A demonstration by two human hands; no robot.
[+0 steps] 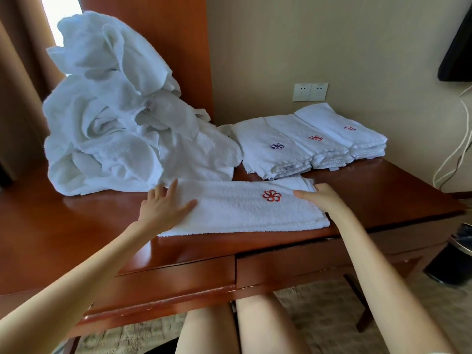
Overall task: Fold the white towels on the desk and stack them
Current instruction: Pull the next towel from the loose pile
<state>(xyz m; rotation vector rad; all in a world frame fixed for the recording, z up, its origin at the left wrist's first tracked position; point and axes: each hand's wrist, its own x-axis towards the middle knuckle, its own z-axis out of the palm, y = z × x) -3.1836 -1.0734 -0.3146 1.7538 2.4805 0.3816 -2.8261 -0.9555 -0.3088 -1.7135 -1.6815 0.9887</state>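
**Towel strip pressed flat at the desk's front edge**

Towel [242, 208], folded into a long strip, lies along the front edge of the desk [76, 226], red emblem [271, 195] face up. Left hand [163, 208] is spread, palm down on the strip's left end, likely smoothing it and pinning it for the next fold. Right hand [319, 198] rests on the right end, fingers laid out across the top. Its thumb is hidden, so pinching versus plain pressing cannot be told.

Unfolded pile [109, 118] is heaped at the back left corner, within reach as supply. Folded towels [306, 141] sit toward the back right corner by the wall, overlapping in a stepped row rather than one squared stack. That placement probably keeps the front free for folding.

Hard to make out: the number of layers in the strip, the count of towels in the pile and in each folded bundle, and the far edge of the desk behind the pile. Bin [457, 251] on the floor is cut off at the right.
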